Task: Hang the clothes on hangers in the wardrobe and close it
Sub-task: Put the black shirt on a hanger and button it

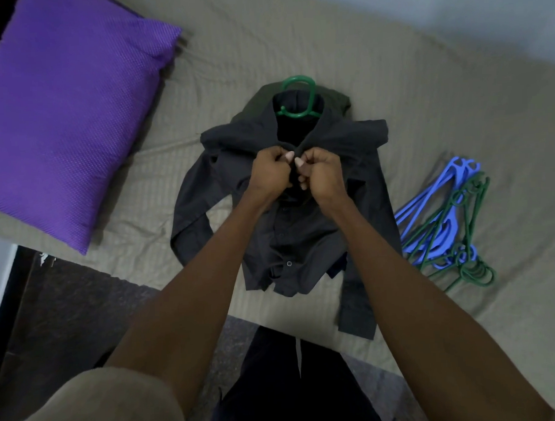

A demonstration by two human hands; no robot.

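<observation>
A: What's on the far left?

B: A purple pillow, lying on the bed, which has a grey-tan sheet. Past the bed's near edge, low on the left, there is dark floor.

A: And in the middle?

B: A dark shirt is spread flat on the bed, front up, sleeves folded out to either side. A green hanger is inside it; only the hook sticks out of the collar, pointing away from the person. Under the collar end a bit of dark green cloth shows.

A: The hands?

B: Both are at the shirt's upper front, just below the collar, close together. The left hand has its fingers curled and pinches the left edge of the placket between thumb and fingers. The right hand is curled the same way and pinches the right edge. The thumbs nearly touch. Lower down, one button on the shirt front is visible.

A: What's to the right?

B: A heap of spare hangers, blue and green ones tangled together, lying on the bed just beside the shirt's right sleeve. Whether they touch it I cannot tell.

A: The wardrobe?

B: Out of view.
</observation>
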